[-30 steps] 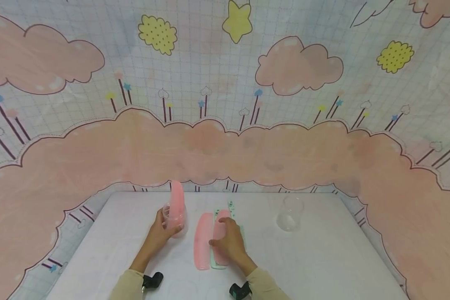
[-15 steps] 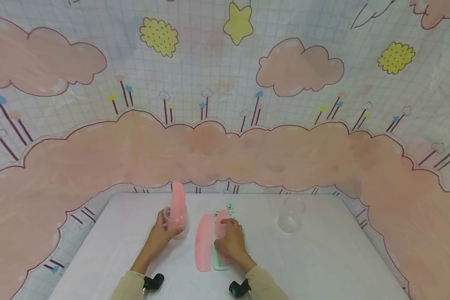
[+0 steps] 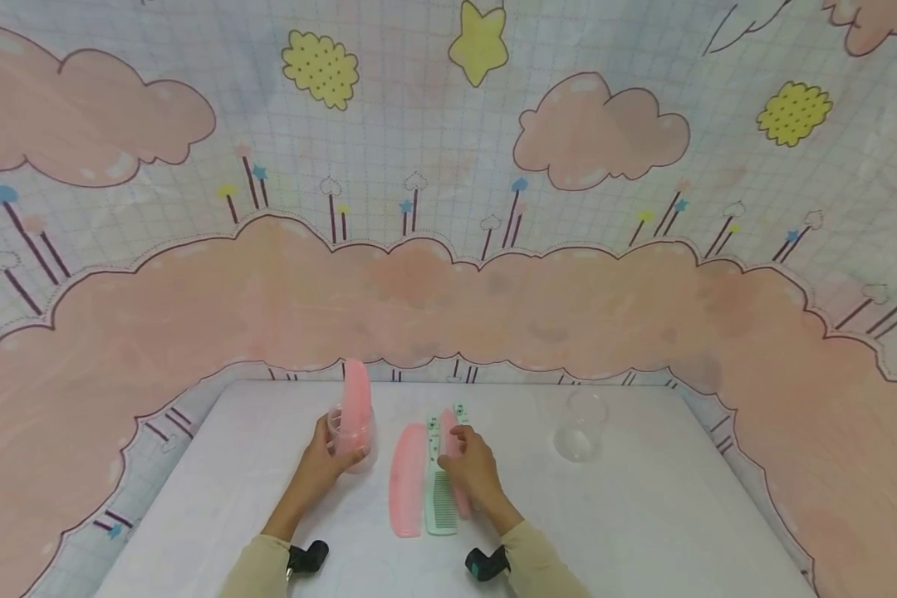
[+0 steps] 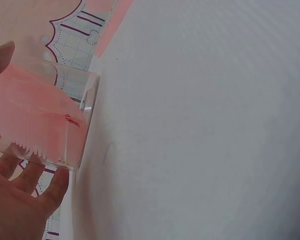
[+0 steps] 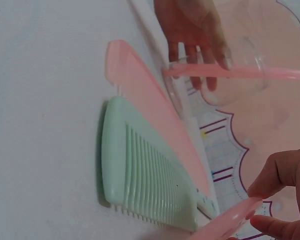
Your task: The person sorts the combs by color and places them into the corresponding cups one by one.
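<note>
My left hand [image 3: 323, 459] grips a clear plastic cup [image 4: 85, 82], its fingers curled round the wall. A pink comb [image 3: 355, 394] stands upright inside that cup. Between thumb and fingers, my right hand [image 3: 480, 472] pinches another pink comb [image 5: 227, 220], held tilted above the tabletop. Just left of it lies a mint-green comb [image 3: 441, 502] with its teeth showing. Beside that, a further pink comb [image 3: 407, 482] lies flat. The patterned end of a second green comb [image 3: 461, 412] shows behind my right hand; the rest of it is hidden.
A second clear cup [image 3: 577, 442] stands upright towards the right of the white table [image 3: 643, 515]. Behind the table's far edge hangs a cloth [image 3: 419, 307] printed with clouds and stars. Dark wrist cameras [image 3: 308, 558] sit on both sleeves.
My right hand has shifted right with its pink comb, which now stands more on edge and uncovers the green comb beneath. The left hand keeps its hold on the cup.
</note>
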Motion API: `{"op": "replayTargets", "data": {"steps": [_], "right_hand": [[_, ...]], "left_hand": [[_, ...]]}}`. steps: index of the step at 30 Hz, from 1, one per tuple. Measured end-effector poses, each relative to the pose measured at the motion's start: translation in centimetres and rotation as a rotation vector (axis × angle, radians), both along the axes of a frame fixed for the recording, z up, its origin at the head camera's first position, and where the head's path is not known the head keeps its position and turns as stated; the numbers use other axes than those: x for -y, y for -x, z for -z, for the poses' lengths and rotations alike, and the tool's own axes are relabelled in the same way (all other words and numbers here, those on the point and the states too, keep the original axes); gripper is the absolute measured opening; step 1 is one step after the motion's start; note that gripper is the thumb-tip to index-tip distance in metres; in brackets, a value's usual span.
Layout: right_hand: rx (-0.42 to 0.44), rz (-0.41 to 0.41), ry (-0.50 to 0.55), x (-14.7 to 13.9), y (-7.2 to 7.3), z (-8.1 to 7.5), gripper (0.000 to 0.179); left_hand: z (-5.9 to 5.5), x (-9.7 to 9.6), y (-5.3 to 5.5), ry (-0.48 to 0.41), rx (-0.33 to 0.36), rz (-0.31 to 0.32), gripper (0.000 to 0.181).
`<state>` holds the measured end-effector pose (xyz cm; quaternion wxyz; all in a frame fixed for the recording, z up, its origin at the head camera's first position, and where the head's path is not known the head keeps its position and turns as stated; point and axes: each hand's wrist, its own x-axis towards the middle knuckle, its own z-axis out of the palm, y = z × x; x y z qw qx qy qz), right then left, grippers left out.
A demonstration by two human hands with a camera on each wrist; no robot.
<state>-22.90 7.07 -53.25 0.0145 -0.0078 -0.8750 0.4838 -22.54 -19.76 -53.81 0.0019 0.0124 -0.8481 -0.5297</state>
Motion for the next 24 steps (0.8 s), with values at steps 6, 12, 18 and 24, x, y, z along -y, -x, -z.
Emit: {"op": "replayTargets", "data": {"steps": [6, 12, 18, 24], "right_hand": [[0.003, 0.027, 0.001, -0.8, 0.6, -0.1, 0.046], [-0.01, 0.044, -0.04, -1.9, 1.2, 0.3, 0.038], [-0.046, 0.076, -0.08, -2.4, 1.6, 0.7, 0.031], [-0.034, 0.121, -0.05, -2.8, 1.9, 0.7, 0.029]], "left_hand": [[-0.1, 0.0, 0.0, 0.008, 0.011, -0.001, 0.098], [-0.2, 0.0, 0.0, 0.01, 0.015, -0.002, 0.098], [-0.2, 0.0, 0.0, 0.011, 0.021, -0.006, 0.099], [-0.1, 0.0, 0.1, 0.019, 0.044, -0.014, 0.101]]}}
